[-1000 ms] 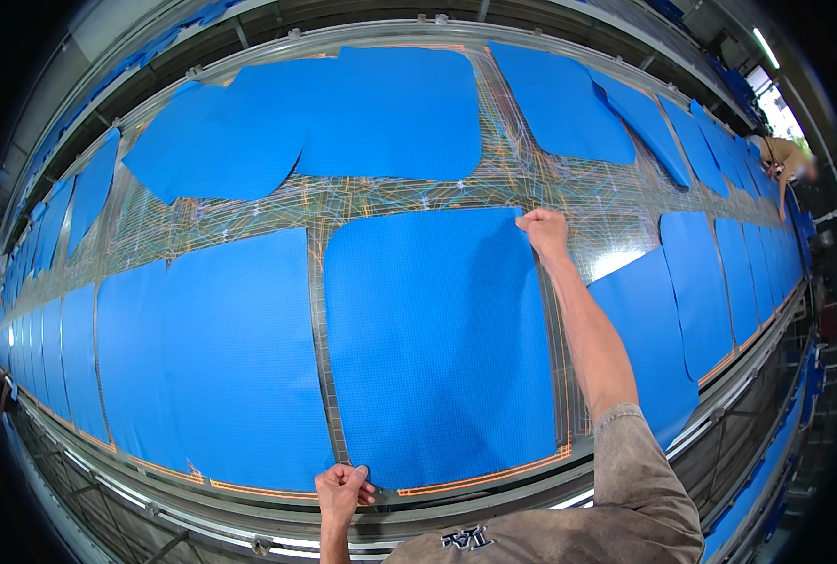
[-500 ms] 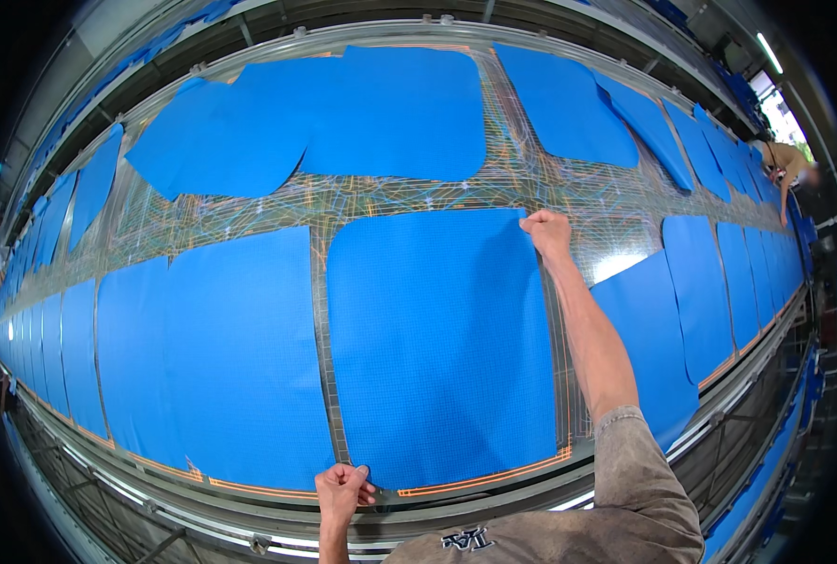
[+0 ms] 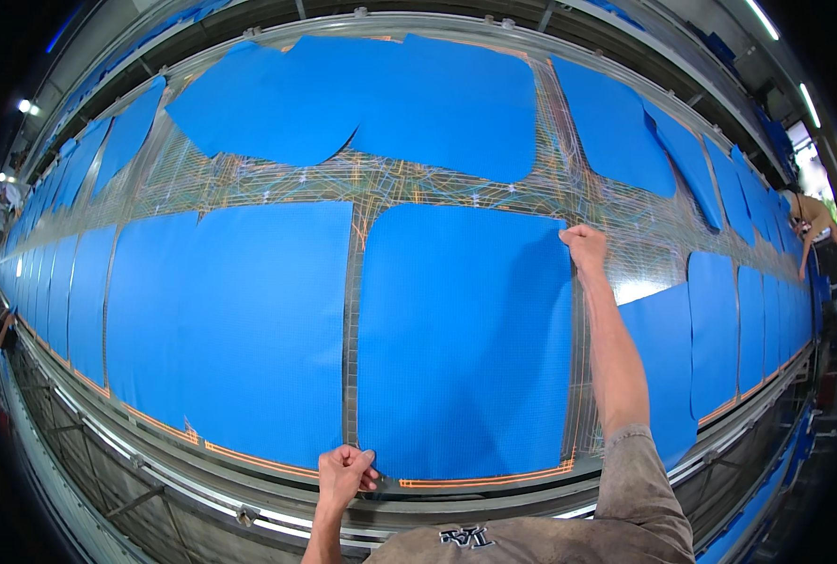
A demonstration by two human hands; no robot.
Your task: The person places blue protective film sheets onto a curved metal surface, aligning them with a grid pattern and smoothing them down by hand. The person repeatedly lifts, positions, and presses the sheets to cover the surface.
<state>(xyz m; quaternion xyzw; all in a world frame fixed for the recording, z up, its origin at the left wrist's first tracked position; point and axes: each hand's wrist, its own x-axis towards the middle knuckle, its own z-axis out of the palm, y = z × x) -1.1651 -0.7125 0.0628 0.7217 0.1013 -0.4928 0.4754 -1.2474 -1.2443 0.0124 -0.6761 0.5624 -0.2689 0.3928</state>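
Observation:
A blue fabric panel [image 3: 465,348] with a fine woven texture lies in front of me on a long table [image 3: 625,221], its far left corner rounded. At its far right corner, my right hand [image 3: 585,249] pinches the edge between thumb and fingers, arm stretched out. My left hand [image 3: 347,473] is closed at the near left corner, thumb against fingers, by the table's front edge. The panel appears flat between the two corners, with the shadow of my arm across its right half. Orange outlines [image 3: 484,481] show along the near edge.
Another wide blue panel [image 3: 230,329] lies to the left, across a narrow gap. Overlapping blue pieces [image 3: 362,103] cover the far side. More panels [image 3: 658,357] run rightward. Coloured lines crisscross the tabletop. A metal rail [image 3: 277,526] follows the near edge. A person [image 3: 813,216] leans over the far right end.
The view has shifted and tilted a little, so the panels sit further right in the picture. Both hands stay at the same two corners of the panel.

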